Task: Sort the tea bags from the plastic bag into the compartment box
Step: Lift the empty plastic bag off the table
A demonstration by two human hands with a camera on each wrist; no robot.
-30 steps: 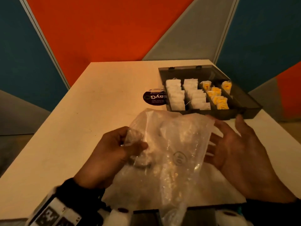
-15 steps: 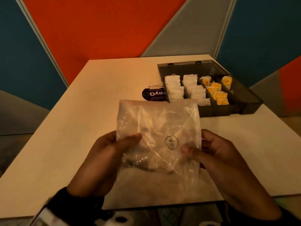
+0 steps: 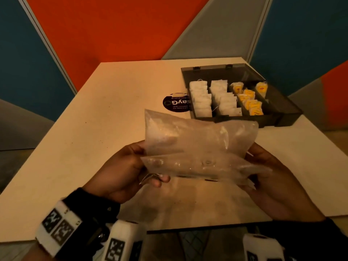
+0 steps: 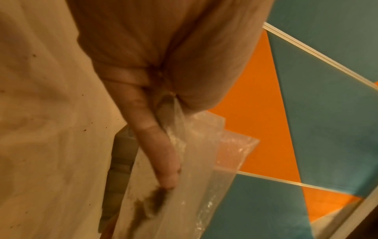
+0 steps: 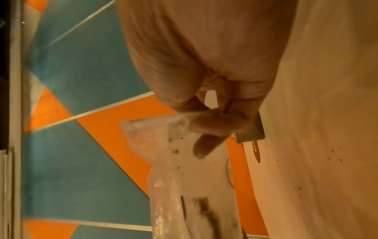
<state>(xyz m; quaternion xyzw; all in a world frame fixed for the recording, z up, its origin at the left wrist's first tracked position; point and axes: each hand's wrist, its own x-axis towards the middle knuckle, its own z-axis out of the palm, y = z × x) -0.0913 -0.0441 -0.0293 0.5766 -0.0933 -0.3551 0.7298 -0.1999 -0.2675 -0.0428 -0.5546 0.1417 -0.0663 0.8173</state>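
Above the near edge of a pale surface (image 3: 79,140), the fingers (image 4: 161,155) of a person's left hand (image 3: 120,172) are curled on one side edge of a clear plastic bag (image 3: 199,146), thumb on the near face, while the fingers (image 5: 206,142) of the right hand (image 3: 271,178) pinch the opposite edge. The bag hangs between the two hands, clear of the surface, folded over along its width so that an upper flap stands up toward the wall. Dark crumbs (image 5: 206,208) cling to the inside of the film; whether any tea bags are inside it cannot be told. Beyond the bag, on the far right part of the surface, sits the dark compartment box (image 3: 282,117) with its lid open and laid back. Its two left rows hold white tea bags (image 3: 201,98), and the rows to the right hold yellow-tagged tea bags (image 3: 252,106). A round black sticker (image 3: 175,104) lies on the surface just beside the box's left wall. Both wrists wear bands with black-and-white markers (image 3: 56,228). Behind the surface, wall panels (image 3: 113,27) in orange, blue and grey meet at slanted seams.
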